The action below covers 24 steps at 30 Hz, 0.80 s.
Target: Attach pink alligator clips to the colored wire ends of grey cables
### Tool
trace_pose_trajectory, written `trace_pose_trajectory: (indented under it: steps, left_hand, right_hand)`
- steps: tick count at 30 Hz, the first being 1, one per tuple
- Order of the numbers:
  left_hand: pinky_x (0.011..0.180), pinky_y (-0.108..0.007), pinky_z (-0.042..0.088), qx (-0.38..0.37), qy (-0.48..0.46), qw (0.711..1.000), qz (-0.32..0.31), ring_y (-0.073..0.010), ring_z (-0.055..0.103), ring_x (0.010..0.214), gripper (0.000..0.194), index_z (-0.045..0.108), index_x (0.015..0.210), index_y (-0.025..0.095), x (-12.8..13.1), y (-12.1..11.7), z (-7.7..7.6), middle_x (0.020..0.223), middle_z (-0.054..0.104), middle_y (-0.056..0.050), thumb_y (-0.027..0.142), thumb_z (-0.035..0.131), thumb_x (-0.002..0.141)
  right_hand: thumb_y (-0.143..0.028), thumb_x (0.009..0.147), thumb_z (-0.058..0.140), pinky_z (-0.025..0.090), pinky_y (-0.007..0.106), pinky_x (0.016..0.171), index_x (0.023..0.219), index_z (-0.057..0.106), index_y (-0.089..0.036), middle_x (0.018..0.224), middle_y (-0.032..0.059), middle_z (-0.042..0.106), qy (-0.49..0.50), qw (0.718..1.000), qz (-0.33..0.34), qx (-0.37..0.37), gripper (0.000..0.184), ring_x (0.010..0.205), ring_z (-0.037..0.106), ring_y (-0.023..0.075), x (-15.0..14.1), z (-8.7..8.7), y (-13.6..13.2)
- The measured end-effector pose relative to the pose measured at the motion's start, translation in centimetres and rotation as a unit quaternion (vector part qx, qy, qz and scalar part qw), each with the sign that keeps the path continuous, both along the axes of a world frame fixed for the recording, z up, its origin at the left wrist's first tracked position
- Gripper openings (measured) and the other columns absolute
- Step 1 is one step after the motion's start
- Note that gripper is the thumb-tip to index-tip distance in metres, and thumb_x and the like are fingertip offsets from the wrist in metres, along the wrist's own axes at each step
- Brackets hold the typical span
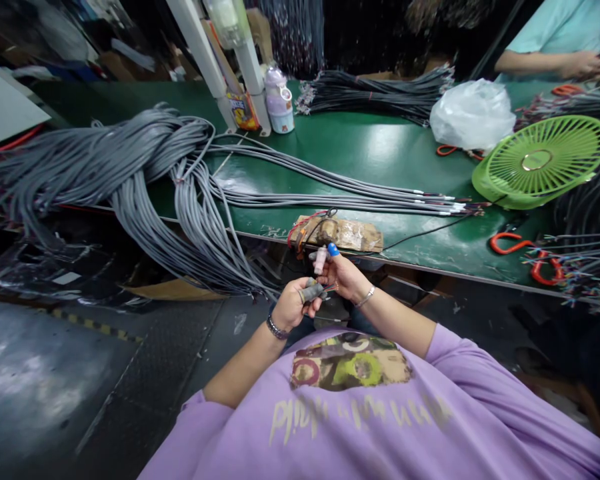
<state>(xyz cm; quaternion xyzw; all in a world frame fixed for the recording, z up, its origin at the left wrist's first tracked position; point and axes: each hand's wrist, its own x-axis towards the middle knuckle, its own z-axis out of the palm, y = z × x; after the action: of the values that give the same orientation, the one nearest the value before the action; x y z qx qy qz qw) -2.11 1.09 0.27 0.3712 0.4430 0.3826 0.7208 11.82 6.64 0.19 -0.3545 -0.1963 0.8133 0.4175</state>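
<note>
Low in front of my body, just off the bench edge, my two hands work close together. My left hand [291,305], its thumb in a grey cover, is closed on a cable end with thin coloured wires [329,288] that fan out towards the other hand. My right hand [347,277] has a blue cover on the thumb and a pinkish wrap on a finger. Its fingers are curled beside the wires; what they pinch is too small to make out. Just beyond lies a taped cardboard piece [357,235] with red and black leads.
A thick bundle of grey cables [150,150] hangs over the edge of the green bench [405,157]. A green fan [540,163], red-handled scissors [510,243], a plastic bag [473,117] and a lilac bottle [279,100] stand around. Another person's hands [587,65] are at far right.
</note>
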Motion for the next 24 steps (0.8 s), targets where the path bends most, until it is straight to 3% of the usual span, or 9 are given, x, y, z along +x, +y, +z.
trace_pose_trajectory:
  steps: [6,13,18,22,24]
  left_hand:
    - [0.031,-0.016,0.024,0.023,0.019,0.999,0.034,-0.0060,0.046,0.032,0.040,0.052,0.064,0.015,-0.2,-1.4,0.2,0.047,0.058,0.002,0.049,0.073,0.065]
    - [0.033,-0.017,0.028,0.061,0.039,0.993,0.098,-0.0062,0.048,0.034,0.037,0.054,0.065,0.015,0.6,-2.3,0.2,0.050,0.059,0.002,0.048,0.070,0.069]
    - [0.033,-0.017,0.029,0.067,0.031,0.991,0.109,-0.0066,0.049,0.035,0.036,0.054,0.066,0.016,0.9,-2.0,0.3,0.051,0.060,0.002,0.048,0.069,0.070]
    - [0.033,-0.018,0.026,0.059,0.024,0.993,0.103,-0.0065,0.048,0.034,0.036,0.054,0.066,0.016,1.0,-1.8,0.4,0.051,0.059,0.002,0.048,0.070,0.069]
    - [0.032,-0.017,0.024,0.051,0.017,0.993,0.101,-0.0063,0.048,0.034,0.036,0.053,0.066,0.016,1.1,-1.7,0.5,0.050,0.059,0.002,0.047,0.070,0.069]
  right_hand:
    - [-0.065,0.084,0.047,0.048,0.024,0.051,0.081,0.061,-0.015,0.067,0.0025,0.061,0.017,0.998,0.068,-0.001,0.052,0.053,0.054,0.0104,0.7,0.0,-0.5]
    - [-0.039,0.077,0.068,0.048,0.021,0.053,0.075,0.061,-0.015,0.063,-0.0012,0.056,-0.019,0.996,0.026,0.078,0.025,0.054,0.050,0.0085,0.5,0.1,-0.7]
    - [-0.052,0.077,0.064,0.046,0.022,0.051,0.078,0.063,-0.015,0.063,0.0000,0.057,-0.031,0.996,0.023,0.085,0.037,0.053,0.048,0.0089,0.4,0.0,-0.7]
    - [-0.066,0.076,0.057,0.044,0.024,0.056,0.075,0.064,-0.016,0.062,0.0009,0.058,-0.125,0.979,-0.037,0.158,0.050,0.055,0.049,0.0102,0.3,-0.7,-0.6]
    - [-0.068,0.076,0.055,0.044,0.024,0.057,0.075,0.064,-0.016,0.064,0.0014,0.059,-0.132,0.976,-0.035,0.168,0.053,0.057,0.050,0.0108,0.2,-0.9,-0.5]
